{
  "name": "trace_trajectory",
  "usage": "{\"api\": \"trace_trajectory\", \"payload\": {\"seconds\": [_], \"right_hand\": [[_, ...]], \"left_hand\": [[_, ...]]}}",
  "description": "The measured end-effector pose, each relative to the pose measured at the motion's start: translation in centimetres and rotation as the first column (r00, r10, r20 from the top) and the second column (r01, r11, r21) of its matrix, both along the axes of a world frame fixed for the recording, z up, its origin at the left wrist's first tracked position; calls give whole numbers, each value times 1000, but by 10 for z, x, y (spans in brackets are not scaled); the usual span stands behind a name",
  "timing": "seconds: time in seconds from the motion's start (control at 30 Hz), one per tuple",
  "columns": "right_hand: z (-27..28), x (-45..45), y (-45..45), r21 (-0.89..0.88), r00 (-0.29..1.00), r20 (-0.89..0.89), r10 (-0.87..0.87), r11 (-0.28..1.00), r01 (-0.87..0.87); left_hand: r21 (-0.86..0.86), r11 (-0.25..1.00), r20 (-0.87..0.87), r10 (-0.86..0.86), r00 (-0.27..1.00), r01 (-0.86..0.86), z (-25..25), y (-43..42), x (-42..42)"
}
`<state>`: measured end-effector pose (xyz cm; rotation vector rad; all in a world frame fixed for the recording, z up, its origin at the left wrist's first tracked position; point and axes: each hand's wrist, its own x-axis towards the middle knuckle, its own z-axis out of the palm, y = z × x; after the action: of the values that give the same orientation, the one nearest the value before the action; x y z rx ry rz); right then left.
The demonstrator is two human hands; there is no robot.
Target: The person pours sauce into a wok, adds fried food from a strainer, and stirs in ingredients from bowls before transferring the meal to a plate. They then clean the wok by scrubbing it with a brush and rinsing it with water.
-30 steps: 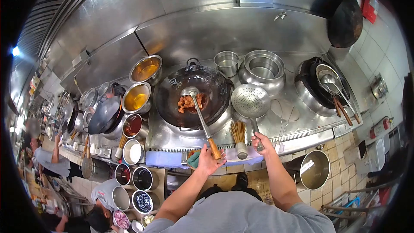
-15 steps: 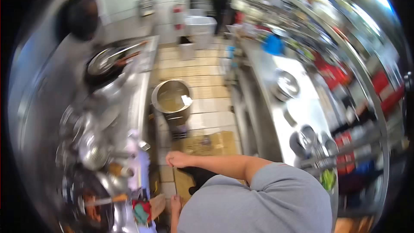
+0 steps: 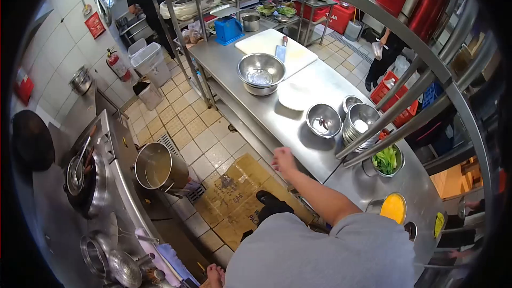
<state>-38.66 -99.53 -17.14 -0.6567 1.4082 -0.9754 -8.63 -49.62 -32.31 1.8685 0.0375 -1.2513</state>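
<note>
My right hand [image 3: 284, 161] is stretched out over the gap beside the front edge of the steel table [image 3: 298, 176]. It holds nothing and its fingers are loosely apart. Nearest to it on the table are a steel bowl [image 3: 324, 120] with a few dark bits inside and a white round plate or board [image 3: 294, 95]. Low in the view, my left hand [image 3: 215, 276] hangs beside the stove counter [image 3: 140, 205], its fingers curled in, with no object visible in them. A purple-blue cloth [image 3: 169, 258] lies on the counter edge near that hand.
A large pot [image 3: 153, 166] of liquid stands on the floor beside flattened cardboard [image 3: 234, 189]. The table carries nested bowls [image 3: 261, 72], a cleaver [image 3: 281, 50] on a white cutting board [image 3: 250, 45], leafy greens [image 3: 386, 159] and yellow liquid [image 3: 393, 208]. Metal rails [image 3: 421, 112] cross the right. Two people stand farther off.
My view has swung to the right, bringing the steel table nearer the middle. My right hand has moved from the stove side towards the table. My left hand stays low by the stove.
</note>
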Motion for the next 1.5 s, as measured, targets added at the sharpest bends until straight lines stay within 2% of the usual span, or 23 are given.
{"api": "trace_trajectory", "payload": {"seconds": [0.03, 0.07, 0.13, 0.2, 0.23, 0.3, 0.37, 0.4, 0.47, 0.5, 0.6, 0.7, 0.8, 0.87, 0.97, 1.0, 1.07, 1.13, 1.2, 1.27, 1.33, 1.43, 1.5], "right_hand": [[2, -18, -8, 157, 949, 250, -194, 975, 158], [3, -44, -19, 340, 802, 444, -398, 904, 260], [3, -89, -39, 396, 653, 504, -565, 823, 407], [-15, -132, -58, 311, 683, 441, -582, 813, 493], [-24, -146, -61, 317, 686, 434, -583, 812, 489], [-42, -157, -56, 323, 880, 242, -409, 889, 324], [-36, -143, -30, 269, 970, 117, -212, 947, 174], [-12, -124, -14, 221, 992, 40, -116, 970, 105], [19, -81, 11, 183, 987, -48, 155, 973, -144], [18, -63, 16, 185, 944, -55, 325, 933, -310], [19, 12, 31, 197, 597, -148, 788, 615, -763], [13, 86, 60, 85, 301, -119, 946, 312, -946], [38, 145, 100, 38, 117, -54, 992, 119, -992], [59, 178, 125, -41, -236, 5, 972, -235, -971], [103, 214, 172, -133, -483, 128, 866, -467, -874], [103, 225, 182, -138, -500, 118, 858, -485, -864], [92, 247, 202, -189, -618, -62, 784, -617, -764], [87, 260, 219, -162, -638, -101, 764, -645, -747], [94, 265, 235, -128, -653, -381, 654, -737, -664], [89, 265, 243, -117, -645, -439, 626, -751, -649], [85, 267, 247, -111, -626, -499, 600, -760, -640], [75, 258, 241, -129, -584, -523, 620, -735, -665], [62, 255, 227, -123, -500, -669, 550, -746, -655]], "left_hand": [[59, 998, 192, -5, 981, -6, 3, -12, 4], [55, 998, 200, -7, 980, -4, 6, -26, 6], [-25, 942, -14, 335, 942, -336, 12, -58, 1], [0, 950, -43, 311, 949, -311, 7, -85, -10], [-12, 986, -32, 163, 986, -164, 1, -96, -17], [-23, 997, 12, -71, 997, 71, -17, -118, -26], [-114, 981, 56, -152, 987, 158, -25, -143, -50], [-203, 967, 78, -138, 987, 152, -11, -164, -67], [-175, 940, 112, -276, 955, 292, 44, -209, -95], [-300, 938, -24, -192, 981, 176, 69, -228, -108], [-444, 895, -82, -88, 993, 43, 143, -248, -122], [-510, 848, -25, 156, 987, -147, 168, -212, -117], [-551, 769, -43, 361, 932, -323, 182, -164, -108], [-524, 632, -94, 624, 776, -571, 217, -126, -115], [-599, 344, -38, 890, 454, -724, 256, -56, -122], [-621, 268, 2, 940, 340, -737, 267, -27, -122], [-687, 141, 106, 990, 94, -713, 280, 30, -122], [-670, 228, 385, 920, -68, -707, 314, 80, -112], [-485, 333, 646, 760, -75, -808, 335, 126, -87], [-389, 500, 906, 361, -222, -774, 292, 194, -40], [-47, 502, 946, -254, -199, -863, 289, 228, 4], [225, 361, 974, -96, 204, -905, 309, 234, 43], [283, 339, 959, -120, 257, -897, 317, 244, 59]]}}
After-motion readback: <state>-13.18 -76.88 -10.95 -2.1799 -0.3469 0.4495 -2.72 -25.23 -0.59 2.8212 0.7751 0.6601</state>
